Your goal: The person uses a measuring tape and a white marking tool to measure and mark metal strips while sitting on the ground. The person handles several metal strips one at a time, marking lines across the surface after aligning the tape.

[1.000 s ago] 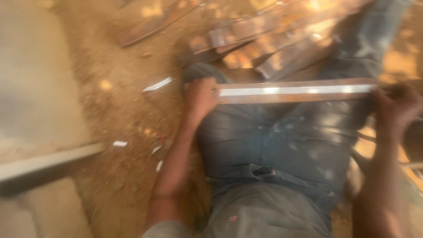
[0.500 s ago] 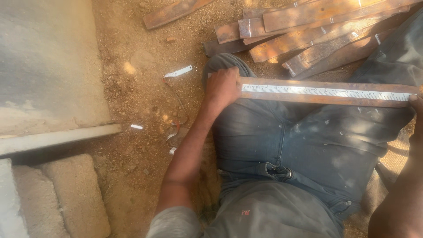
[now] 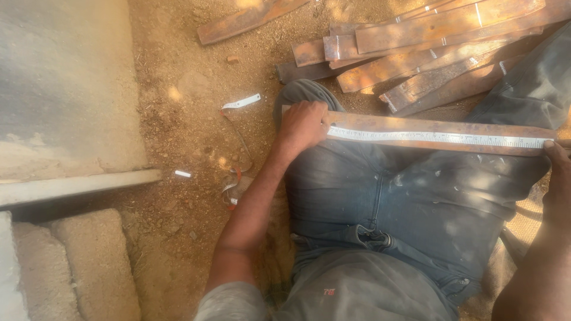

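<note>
The person sits on the sandy ground (image 3: 178, 119) with a long rusty metal strip (image 3: 416, 126) lying across the thighs, and a white measuring tape (image 3: 440, 138) is stretched flat along it. The left hand (image 3: 303, 126) presses the near end of the tape onto the strip, with its fingers curled together over the edge, while the right hand (image 3: 558, 160) holds the far end at the picture's edge, where only a thumb tip is seen, so I cannot tell how its fingers stand. Behind the strip, a pile of rusty metal strips (image 3: 428, 41) rests on the ground, and a concrete slab (image 3: 65, 89) is at the left.
</note>
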